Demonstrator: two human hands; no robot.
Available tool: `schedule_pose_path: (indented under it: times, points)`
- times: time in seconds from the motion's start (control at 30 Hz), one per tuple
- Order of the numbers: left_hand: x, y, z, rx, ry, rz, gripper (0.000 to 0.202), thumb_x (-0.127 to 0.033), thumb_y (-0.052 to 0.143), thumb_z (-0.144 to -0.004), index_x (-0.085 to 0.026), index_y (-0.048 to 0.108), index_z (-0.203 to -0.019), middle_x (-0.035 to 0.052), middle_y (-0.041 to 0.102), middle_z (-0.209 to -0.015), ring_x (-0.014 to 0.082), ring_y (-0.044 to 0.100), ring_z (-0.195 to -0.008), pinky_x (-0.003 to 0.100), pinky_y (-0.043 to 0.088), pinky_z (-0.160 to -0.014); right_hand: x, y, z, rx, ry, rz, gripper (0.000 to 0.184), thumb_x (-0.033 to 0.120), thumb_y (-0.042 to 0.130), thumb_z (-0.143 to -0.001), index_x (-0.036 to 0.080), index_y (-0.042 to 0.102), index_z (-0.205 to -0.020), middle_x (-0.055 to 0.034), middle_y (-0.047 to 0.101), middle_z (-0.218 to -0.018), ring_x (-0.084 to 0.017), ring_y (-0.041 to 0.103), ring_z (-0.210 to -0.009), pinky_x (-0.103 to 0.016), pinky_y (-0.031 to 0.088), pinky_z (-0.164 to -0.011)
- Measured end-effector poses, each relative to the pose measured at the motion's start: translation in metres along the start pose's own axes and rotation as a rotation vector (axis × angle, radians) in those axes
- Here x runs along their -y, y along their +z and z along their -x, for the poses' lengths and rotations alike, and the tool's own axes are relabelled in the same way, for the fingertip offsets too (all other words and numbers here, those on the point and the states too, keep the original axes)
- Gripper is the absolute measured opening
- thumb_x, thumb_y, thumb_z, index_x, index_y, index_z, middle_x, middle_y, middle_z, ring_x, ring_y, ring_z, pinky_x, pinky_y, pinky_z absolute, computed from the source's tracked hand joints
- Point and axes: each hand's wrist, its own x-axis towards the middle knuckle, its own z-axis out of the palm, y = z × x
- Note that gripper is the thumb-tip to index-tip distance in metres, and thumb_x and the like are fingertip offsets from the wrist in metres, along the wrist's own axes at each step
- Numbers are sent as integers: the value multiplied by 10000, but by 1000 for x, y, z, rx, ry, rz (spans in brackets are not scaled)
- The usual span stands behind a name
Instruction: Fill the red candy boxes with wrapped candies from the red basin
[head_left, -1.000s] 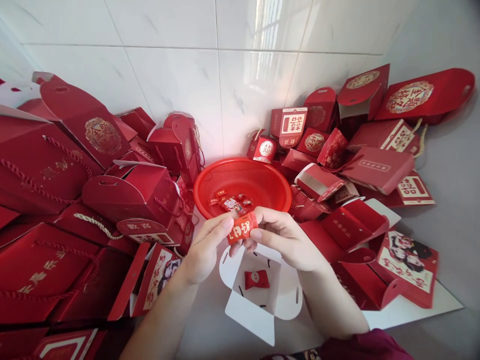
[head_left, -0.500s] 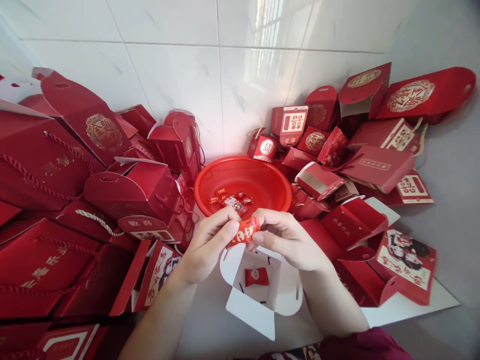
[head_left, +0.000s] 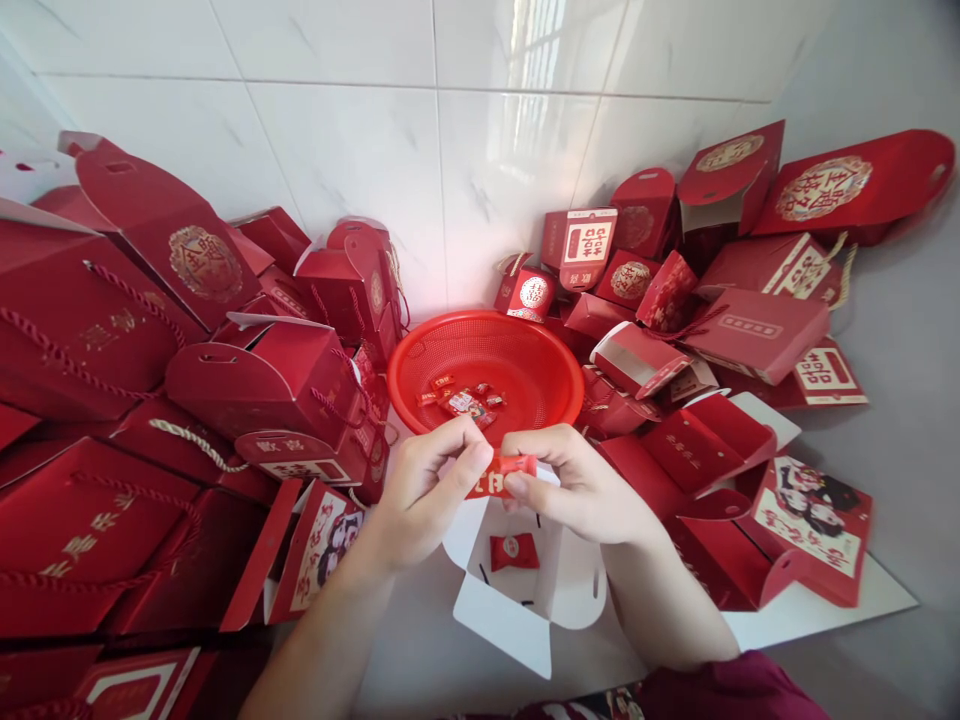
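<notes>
Nearest you, at 5 o'clock in the view: a maroon sleeve (head_left: 720,690) at the bottom edge. Both forearms run up from there toward the middle.

Open white box (head_left: 491,620) lies on the table (head_left: 817,625) directly under your hands, flaps spread. One red wrapped candy (head_left: 514,551) lies flat inside it, alone.

Left hand (head_left: 420,490): thumb and forefinger pinched on the left end of the small red packet (head_left: 501,474). Right hand (head_left: 585,490): thumb and forefinger pinched on its right end. The packet is held roughly level between the two hands, above the far flap of the box. It is clear of the candy, which sits at its 6 o'clock.

12 o'clock from the packet, near: red mesh basket (head_left: 525,345), round, standing on the table. A few wrapped sweets (head_left: 461,402) lie on its floor, toward the near-left side.

9 to 11 o'clock: left pile of red gift boxes (head_left: 255,385), many with cord handles, some with gold medallions, stacked over one another. A printed box (head_left: 319,545) showing two figures lies just left of your left wrist.

1 to 3 o'clock: right heap of red boxes (head_left: 750,330), mixed shapes, several open or flattened. At 3 o'clock one flat box (head_left: 814,525) carries a printed picture.

Farthest: white tiled wall (head_left: 450,160), behind both piles and the basket.
</notes>
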Motion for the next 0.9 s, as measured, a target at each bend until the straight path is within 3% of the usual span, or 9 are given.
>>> schedule_pose_path:
  times: [0.13,0.3,0.5,0.57,0.73,0.9]
  points:
    - [-3,2,-1,113,-49,175,314,-374,687,-859,-179,498,-702,-38,435,-641,96,379,-583,237,329,-555,0,1,1,-69,-18,26,282,297,559,-936,172,517,-687,41,424,-628,-87,369,-582,-212,340,-556]
    - [-8,5,-2,128,-95,326,245,-305,670,-869,-167,555,-703,-34,467,-634,81,377,-558,219,329,-538,-2,4,-1,-59,-36,-66,290,303,561,-945,173,492,-696,39,424,-650,-87,365,-599,-215,332,-565]
    - [-4,0,-2,154,-139,365,318,-358,713,-822,-158,551,-634,-23,469,-580,90,390,-538,236,329,-522,-1,8,-1,-46,-52,-32,313,325,561,-954,173,513,-684,32,452,-638,-95,385,-595,-229,339,-571]
    - [-1,3,-3,106,-126,372,331,-368,712,-830,-156,546,-637,-18,484,-583,92,416,-546,235,352,-529,-1,11,-2,-87,-53,-2,300,339,541,-969,173,558,-720,17,504,-662,-106,436,-615,-238,364,-587]
    - [8,20,-9,-186,-90,505,195,-339,723,-843,-189,598,-840,1,603,-779,125,566,-699,240,496,-635,-2,21,-4,-365,-63,184,255,354,487,-1006,191,590,-839,-9,581,-741,-127,521,-661,-252,418,-632]
    - [8,13,-12,-217,-52,355,104,-293,679,-888,-189,671,-891,16,655,-840,137,605,-793,244,518,-749,1,12,-3,-241,7,289,344,369,473,-1016,177,585,-754,-8,592,-696,-121,535,-642,-248,397,-622]
